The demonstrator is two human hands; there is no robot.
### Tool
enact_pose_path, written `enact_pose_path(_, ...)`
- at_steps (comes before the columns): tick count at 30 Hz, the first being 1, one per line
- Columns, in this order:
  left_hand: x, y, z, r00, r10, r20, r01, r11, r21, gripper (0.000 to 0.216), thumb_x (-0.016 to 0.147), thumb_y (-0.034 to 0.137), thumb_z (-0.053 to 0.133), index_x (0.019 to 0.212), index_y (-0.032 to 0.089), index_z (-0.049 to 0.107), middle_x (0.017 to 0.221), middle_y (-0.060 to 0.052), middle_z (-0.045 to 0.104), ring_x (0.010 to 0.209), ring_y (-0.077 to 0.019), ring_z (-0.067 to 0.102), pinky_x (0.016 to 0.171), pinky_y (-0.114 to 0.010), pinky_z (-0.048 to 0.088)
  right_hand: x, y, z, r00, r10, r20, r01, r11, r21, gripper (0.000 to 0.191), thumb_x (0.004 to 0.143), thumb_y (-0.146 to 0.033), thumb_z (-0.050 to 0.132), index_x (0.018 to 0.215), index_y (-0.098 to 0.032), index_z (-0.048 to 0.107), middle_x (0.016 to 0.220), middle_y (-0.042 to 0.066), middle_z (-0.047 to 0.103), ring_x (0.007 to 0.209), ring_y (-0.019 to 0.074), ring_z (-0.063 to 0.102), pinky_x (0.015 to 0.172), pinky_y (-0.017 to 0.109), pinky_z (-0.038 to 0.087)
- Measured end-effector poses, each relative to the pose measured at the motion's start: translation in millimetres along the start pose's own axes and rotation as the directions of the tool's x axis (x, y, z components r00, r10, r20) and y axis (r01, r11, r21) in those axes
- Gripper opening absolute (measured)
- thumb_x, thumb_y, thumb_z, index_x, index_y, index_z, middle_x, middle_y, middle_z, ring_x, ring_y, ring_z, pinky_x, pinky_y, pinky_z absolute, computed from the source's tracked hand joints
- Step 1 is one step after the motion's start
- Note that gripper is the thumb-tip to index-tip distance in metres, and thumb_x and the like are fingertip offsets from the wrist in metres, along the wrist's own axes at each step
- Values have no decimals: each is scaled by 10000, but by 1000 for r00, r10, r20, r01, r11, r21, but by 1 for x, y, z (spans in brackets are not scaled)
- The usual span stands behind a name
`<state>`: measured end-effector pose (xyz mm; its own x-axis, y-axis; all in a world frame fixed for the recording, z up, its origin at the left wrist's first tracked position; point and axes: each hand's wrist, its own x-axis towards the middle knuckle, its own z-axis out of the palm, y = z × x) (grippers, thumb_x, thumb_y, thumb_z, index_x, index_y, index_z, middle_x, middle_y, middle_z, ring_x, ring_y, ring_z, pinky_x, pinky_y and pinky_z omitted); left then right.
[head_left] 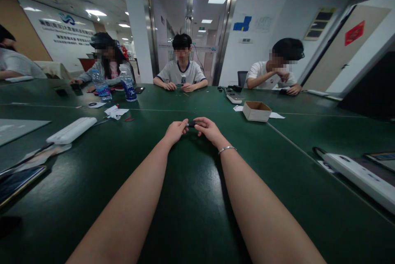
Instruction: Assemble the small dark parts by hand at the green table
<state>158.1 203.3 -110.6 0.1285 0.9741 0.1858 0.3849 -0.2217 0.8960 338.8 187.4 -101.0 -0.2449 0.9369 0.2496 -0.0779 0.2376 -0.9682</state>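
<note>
A small dark object (191, 124) is held between my two hands, just above the green table (191, 198). It is too small to tell its kind. My left hand (178, 131) is closed, thumb and fingers pinching the object's left end. From the other side my right hand (210, 129) grips the right end with bent fingers. A silver bracelet (227, 149) circles my right wrist. The fingers cover part of the object.
An open cardboard box (256, 112) stands right of centre. Power strips lie left (72, 129) and right (354, 173). A phone (21, 184) is at the left edge. Two bottles, one here (128, 85), stand farther back. Several people sit around the table.
</note>
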Motion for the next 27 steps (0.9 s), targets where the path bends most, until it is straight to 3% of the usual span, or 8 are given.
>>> enact_pose_path(5,-5,6,1,999,46,22,-47,999,26,461,844,557,435,730,157,632,650,-25,605,579,-133,522,566,-263,378,1,0,0,996,20,-92,-27,996,-83,241,735,-264,726,934,-168,628,803,16,691,407,52,497,407,180,397)
enact_pose_path(10,-11,13,3,994,106,-29,-106,994,1,264,773,414,607,853,164,632,732,-22,631,639,-134,548,616,-256,414,4,0,1,984,50,-173,-72,990,-125,181,777,-277,699,890,-154,632,704,14,685,376,56,476,388,173,372)
enact_pose_path(15,-10,12,4,998,62,-20,-64,994,-88,338,898,429,398,906,163,606,615,-2,571,483,-104,467,515,-241,371,4,0,2,986,55,-158,-74,990,-120,179,782,-272,705,891,-150,631,717,20,692,385,55,486,397,170,375)
enact_pose_path(19,-8,10,4,997,78,-29,-80,990,-118,227,838,316,513,1001,182,597,783,-16,621,621,-103,539,598,-223,415,2,-1,2,988,47,-144,-65,990,-124,170,770,-243,717,890,-154,635,738,16,693,394,52,493,398,165,376)
enact_pose_path(23,-8,8,5,998,58,-20,-60,990,-124,287,877,390,444,1011,186,594,685,4,567,575,-110,505,567,-232,394,2,-1,2,992,51,-113,-64,990,-124,163,762,-236,721,885,-159,647,772,19,700,407,54,499,414,171,398)
enact_pose_path(27,-7,8,4,995,67,-68,-73,993,-90,281,836,337,516,1067,194,588,725,6,576,619,-114,520,585,-230,395,3,-2,3,991,63,-116,-77,990,-118,144,762,-215,718,879,-164,652,757,11,691,408,53,493,420,174,399)
